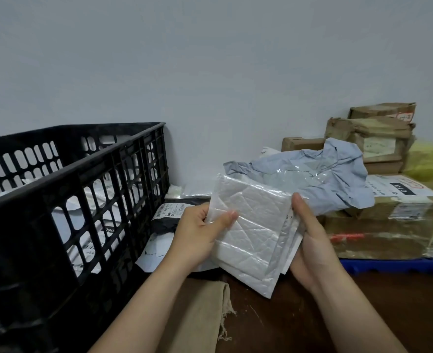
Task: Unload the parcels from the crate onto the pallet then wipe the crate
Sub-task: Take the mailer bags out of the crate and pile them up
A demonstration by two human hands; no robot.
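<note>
Just right of the black plastic crate (57, 200), both hands grip a small stack of white bubble mailers (256, 225). The left hand (200, 233) pinches its left edge, thumb on top. The right hand (309, 240) curls round its right edge, thumb up along the side. More parcels lie inside the crate. Further right of the crate, a crumpled grey poly bag (312, 174) and cardboard boxes (378, 138) rest on the blue pallet (393, 263). A beige cloth (200, 309) lies on the brown surface by the crate's near right corner.
</note>
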